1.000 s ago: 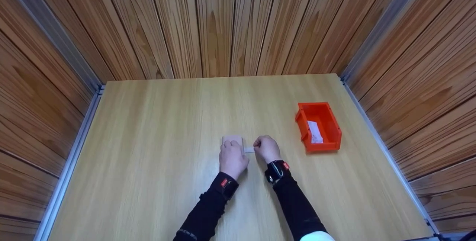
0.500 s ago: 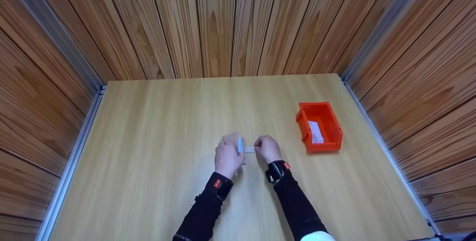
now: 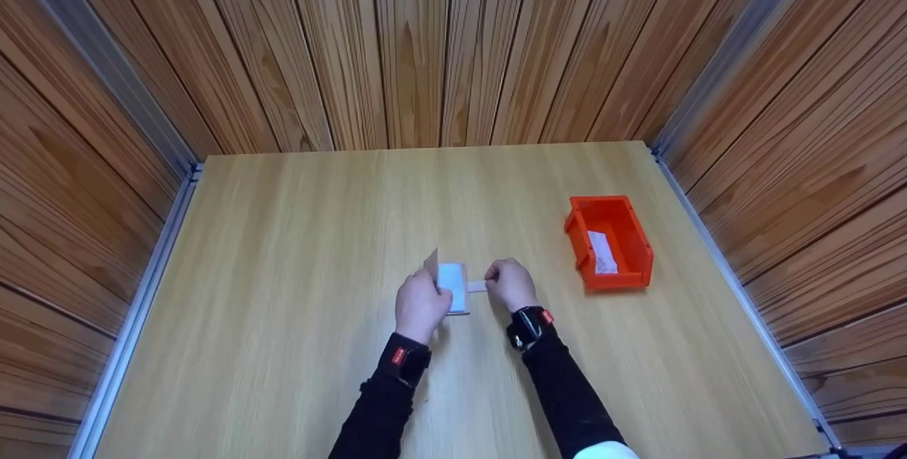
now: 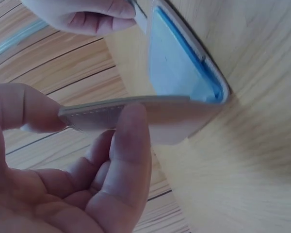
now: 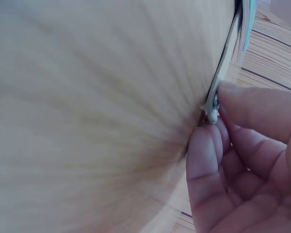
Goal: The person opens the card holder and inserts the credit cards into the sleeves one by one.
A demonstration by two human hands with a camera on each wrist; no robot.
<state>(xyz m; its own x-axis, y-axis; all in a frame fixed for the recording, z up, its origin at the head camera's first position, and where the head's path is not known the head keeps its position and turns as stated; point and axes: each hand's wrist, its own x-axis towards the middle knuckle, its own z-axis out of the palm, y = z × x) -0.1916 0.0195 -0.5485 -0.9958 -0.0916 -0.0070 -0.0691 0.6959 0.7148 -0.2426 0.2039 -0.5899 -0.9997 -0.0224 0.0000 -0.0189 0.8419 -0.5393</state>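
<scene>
A small stitched card holder [image 3: 455, 282] with a pale blue inside lies partly open on the table, its cover raised on the left. My left hand [image 3: 418, 307] pinches that cover [image 4: 169, 119] between thumb and fingers, as the left wrist view shows. A narrow light strap [image 3: 477, 287] sticks out from the right side of the card holder. Its end, with a small metal snap [image 5: 216, 101], is pinched by the thumb and fingers of my right hand [image 3: 511, 283]. The rest of the holder's left side is hidden behind my left hand.
An orange-red plastic bin [image 3: 634, 280] stands at the right of the wooden table [image 3: 297, 246], with a white paper [image 3: 602, 252] inside. Wood-panelled walls [image 3: 411, 48] and metal rails [image 3: 134, 303] border the table.
My left hand has moved leftward, lifting the card holder's cover from flat to upright and baring the blue inside. My right hand has stayed at the strap.
</scene>
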